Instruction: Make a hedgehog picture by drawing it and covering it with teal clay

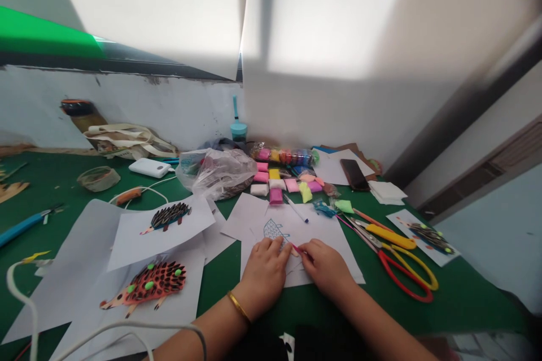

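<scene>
A white sheet of paper lies in front of me, with a teal outline drawing of a scaly body on it. My left hand rests on the sheet over the lower part of the drawing, fingers lying flat. To its right, my right hand pinches a thin pink tool, whose tip points toward my left fingertips. A small piece of pale peach clay sits on the paper between the hands. A marker lies at the sheet's top edge.
Clay packets and a plastic bag lie behind the sheet. Scissors, a yellow cutter and a phone are at the right. Hedgehog pictures and a white cable occupy the left.
</scene>
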A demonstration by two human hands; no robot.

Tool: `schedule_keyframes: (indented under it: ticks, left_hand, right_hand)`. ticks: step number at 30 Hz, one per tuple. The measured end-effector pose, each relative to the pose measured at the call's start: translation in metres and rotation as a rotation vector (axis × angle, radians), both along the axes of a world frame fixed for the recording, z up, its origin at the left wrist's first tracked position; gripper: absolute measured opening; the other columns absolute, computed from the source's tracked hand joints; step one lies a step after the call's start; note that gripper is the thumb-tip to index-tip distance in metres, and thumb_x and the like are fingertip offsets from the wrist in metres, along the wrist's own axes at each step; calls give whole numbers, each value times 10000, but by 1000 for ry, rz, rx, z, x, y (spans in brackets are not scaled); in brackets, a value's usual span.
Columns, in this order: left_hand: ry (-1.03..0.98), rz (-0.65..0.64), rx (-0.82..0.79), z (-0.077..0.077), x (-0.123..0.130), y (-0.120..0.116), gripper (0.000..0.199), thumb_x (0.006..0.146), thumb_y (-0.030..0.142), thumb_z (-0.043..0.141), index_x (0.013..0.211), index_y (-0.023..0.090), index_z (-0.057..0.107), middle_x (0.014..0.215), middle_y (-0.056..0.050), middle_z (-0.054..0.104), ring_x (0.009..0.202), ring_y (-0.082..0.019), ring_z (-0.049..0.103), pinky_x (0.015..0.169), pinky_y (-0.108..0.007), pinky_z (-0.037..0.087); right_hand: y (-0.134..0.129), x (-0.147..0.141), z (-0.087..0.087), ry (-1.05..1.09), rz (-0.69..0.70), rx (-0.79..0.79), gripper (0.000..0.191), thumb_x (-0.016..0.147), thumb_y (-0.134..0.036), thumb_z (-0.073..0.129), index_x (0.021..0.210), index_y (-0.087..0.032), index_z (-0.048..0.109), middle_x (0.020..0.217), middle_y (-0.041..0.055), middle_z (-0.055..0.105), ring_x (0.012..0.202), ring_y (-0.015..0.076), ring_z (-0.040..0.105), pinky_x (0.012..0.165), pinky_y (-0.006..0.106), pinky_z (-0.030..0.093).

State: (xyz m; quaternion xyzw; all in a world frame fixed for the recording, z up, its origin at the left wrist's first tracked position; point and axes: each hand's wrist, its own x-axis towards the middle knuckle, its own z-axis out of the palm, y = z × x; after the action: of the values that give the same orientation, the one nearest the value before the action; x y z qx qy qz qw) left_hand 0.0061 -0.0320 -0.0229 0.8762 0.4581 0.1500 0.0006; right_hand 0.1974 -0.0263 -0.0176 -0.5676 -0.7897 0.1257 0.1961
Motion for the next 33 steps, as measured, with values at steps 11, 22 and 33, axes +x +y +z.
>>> schedule_keyframes:
  ticks: [11,22,33]
  left_hand:
    - [-16,20,-5,2,0,-2,418,893,133,508,1279,288,544,1321,-88,541,1031,-281,510,880,-462,465]
    - [-27,0,-2,5,-1,-3,373,897,163,551,1241,303,577,1330,-86,550,1058,-285,517,895,-467,471]
    - [-55,-58,-6,4,-3,-3,338,913,174,574,1221,310,607,1301,-98,577,1148,-290,531,950,-474,479]
  right_hand:
    - [-13,11,-4,55,-23,43,237,938,-241,459,968,-217,693,851,47,660,800,195,633,726,304,477]
    - [-13,17,-3,85,-11,18,258,950,-294,454,1054,-235,683,899,48,688,799,190,650,742,298,498]
    - [-1,24,5,71,41,-56,266,977,-301,424,1008,-247,682,922,41,643,858,193,620,776,298,470]
